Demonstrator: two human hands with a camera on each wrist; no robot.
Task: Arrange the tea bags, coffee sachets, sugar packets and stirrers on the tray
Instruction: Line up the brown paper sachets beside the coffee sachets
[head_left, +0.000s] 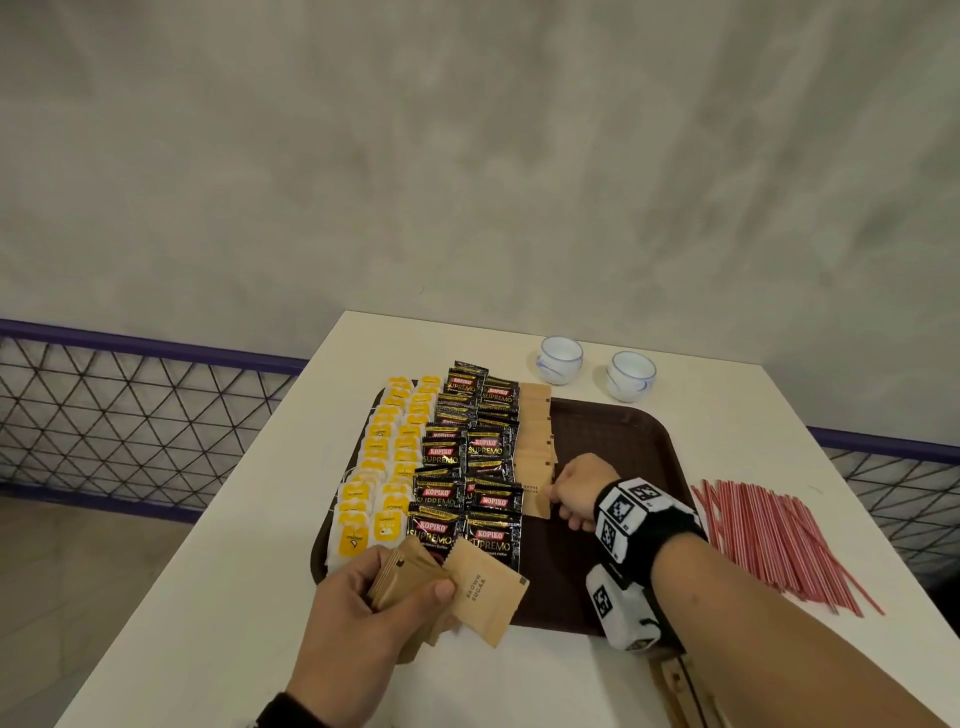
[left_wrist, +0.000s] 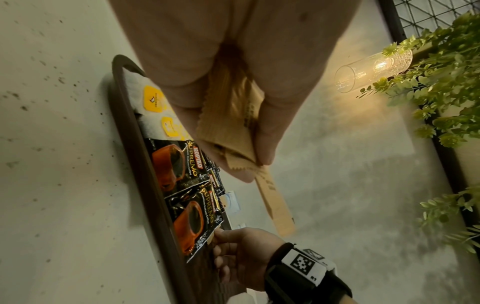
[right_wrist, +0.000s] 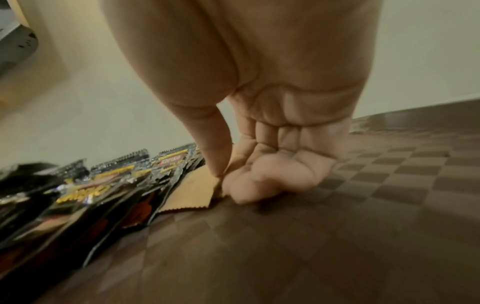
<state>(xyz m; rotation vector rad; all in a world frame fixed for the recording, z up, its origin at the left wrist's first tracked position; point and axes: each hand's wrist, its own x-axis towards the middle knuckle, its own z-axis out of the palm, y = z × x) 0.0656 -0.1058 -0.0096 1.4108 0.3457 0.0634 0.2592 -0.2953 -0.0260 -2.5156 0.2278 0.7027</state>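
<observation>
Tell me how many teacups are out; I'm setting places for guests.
2. Both white teacups sit on the table beyond the tray's far edge: one farther left, the other to its right.

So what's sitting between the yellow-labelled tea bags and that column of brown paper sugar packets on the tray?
In the head view, two columns of black coffee sachets lie between the yellow-labelled tea bags and the brown paper sugar packets.
</observation>
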